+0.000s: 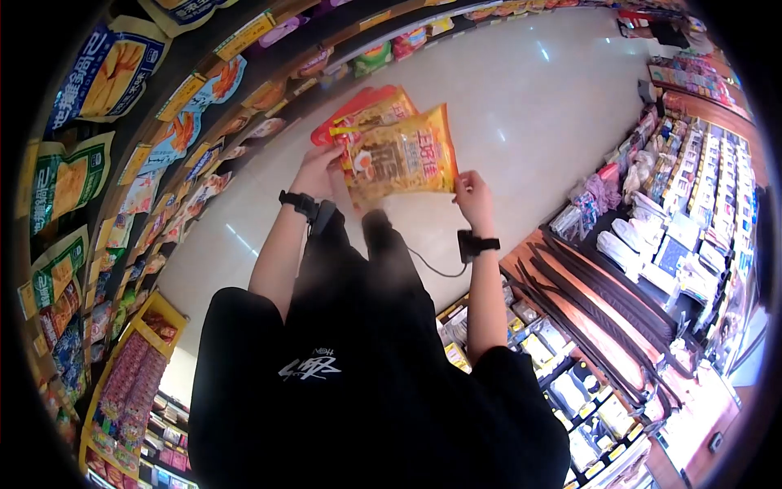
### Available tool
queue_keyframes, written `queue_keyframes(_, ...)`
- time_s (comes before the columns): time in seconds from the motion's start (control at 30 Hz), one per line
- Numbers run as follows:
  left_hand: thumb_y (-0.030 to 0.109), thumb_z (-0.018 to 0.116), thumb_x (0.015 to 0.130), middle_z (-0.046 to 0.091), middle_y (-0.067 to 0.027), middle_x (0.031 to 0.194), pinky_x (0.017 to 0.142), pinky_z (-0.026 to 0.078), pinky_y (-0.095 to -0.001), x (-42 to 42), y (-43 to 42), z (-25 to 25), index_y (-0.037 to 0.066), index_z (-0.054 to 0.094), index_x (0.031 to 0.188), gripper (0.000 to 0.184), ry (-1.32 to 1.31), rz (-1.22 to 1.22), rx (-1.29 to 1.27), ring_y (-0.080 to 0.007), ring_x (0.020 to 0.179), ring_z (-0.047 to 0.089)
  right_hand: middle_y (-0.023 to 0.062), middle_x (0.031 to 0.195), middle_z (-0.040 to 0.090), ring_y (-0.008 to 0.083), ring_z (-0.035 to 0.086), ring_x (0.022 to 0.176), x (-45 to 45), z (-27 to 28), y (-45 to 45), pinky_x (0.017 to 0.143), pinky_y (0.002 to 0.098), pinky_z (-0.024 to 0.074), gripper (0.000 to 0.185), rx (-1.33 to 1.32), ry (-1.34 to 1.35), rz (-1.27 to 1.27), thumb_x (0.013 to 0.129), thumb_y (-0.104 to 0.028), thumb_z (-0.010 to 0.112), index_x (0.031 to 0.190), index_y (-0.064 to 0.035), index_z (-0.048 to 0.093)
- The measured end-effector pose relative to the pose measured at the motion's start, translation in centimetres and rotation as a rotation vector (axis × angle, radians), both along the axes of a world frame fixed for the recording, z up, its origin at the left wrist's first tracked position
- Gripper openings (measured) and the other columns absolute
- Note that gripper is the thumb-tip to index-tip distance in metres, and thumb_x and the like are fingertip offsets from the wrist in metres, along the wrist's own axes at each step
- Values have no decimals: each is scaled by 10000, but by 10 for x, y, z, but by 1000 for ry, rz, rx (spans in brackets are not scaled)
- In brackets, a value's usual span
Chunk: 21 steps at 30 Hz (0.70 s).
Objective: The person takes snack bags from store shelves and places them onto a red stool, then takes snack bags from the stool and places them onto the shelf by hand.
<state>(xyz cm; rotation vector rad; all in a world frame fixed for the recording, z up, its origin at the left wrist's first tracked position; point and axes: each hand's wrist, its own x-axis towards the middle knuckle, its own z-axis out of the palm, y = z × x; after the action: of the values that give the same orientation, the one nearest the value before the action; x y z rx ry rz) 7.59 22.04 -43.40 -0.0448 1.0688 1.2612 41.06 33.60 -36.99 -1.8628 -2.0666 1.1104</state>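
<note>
In front of me, over the pale floor, I hold a yellow snack bag (405, 152) between both hands. My left hand (319, 169) grips its left edge, together with more bags behind it: another yellow bag (389, 110) and a red bag (350, 107). The fingers of my right hand (472, 197) pinch the lower right corner of the front bag. Each wrist wears a black strap with a small device, and a cable hangs near the right one. The contents of the bags are hidden.
Shelves of snack bags (122, 69) with yellow price tags line the left side. A yellow rack (122, 383) stands at the lower left. Dark belts (603, 301) hang on the right, near shelves of packaged goods (676, 212). Pale tiled floor (521, 106) lies between.
</note>
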Motion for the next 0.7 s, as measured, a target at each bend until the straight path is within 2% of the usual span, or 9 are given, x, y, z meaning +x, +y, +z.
queue_keyframes(0.1,169,633,888,652,1,1021,835,449,-257,-1,13,-19,85,643,1079,209,32,63,-43,-106,932,593,85,672,628,157,623,526,-18,-1,29,490,277,484,176,0,36,10,888,-143,570,923,25,612)
queue_keyframes(0.27,198,650,880,654,11,1003,803,440,-256,13,28,-36,108,650,1074,214,127,92,-147,-104,900,590,86,680,648,162,638,540,-9,-41,65,507,285,491,188,-20,114,35,872,-160,584,899,18,637)
queue_keyframes(0.33,213,658,876,655,10,999,801,440,-255,21,30,-49,110,650,1073,223,163,109,-197,-103,896,592,91,682,652,155,627,534,5,-76,72,509,284,490,185,101,84,123,868,-153,584,887,23,639)
queue_keyframes(0.4,205,661,869,653,-1,1006,807,445,-248,33,33,-41,97,634,1094,251,129,139,-195,-109,890,596,101,684,657,143,614,539,10,-102,81,513,278,485,186,29,325,131,857,-147,592,860,33,640)
queue_keyframes(0.43,199,648,876,650,-17,1051,822,453,-258,32,29,-64,87,625,1135,283,160,129,-177,-121,925,595,109,671,654,137,609,553,18,-133,84,513,278,483,192,17,206,90,850,-145,596,829,41,639)
queue_keyframes(0.47,227,643,881,643,-28,1094,822,454,-265,39,30,-55,89,616,1176,327,173,175,-25,-122,948,588,107,658,648,137,608,553,9,-98,89,507,278,481,196,-54,232,114,849,-148,596,816,41,638)
queue_keyframes(0.53,259,649,879,637,-22,1113,847,453,-286,43,26,-35,90,617,1185,350,255,184,-71,-122,953,586,99,654,642,129,600,547,6,-74,94,508,277,478,207,-168,313,90,854,-162,594,818,39,634)
queue_keyframes(0.6,269,653,878,642,-14,1081,865,460,-313,39,18,-41,84,620,1176,352,283,194,-119,-128,950,593,85,653,633,124,587,541,11,-73,99,503,269,473,215,-102,370,166,870,-157,576,828,49,622)
queue_keyframes(0.7,271,663,867,647,-42,1036,839,480,-300,37,9,-6,55,623,1132,345,273,225,-80,-152,930,608,68,674,618,109,563,526,11,-76,102,489,254,460,133,-156,468,127,879,-94,578,869,35,607)
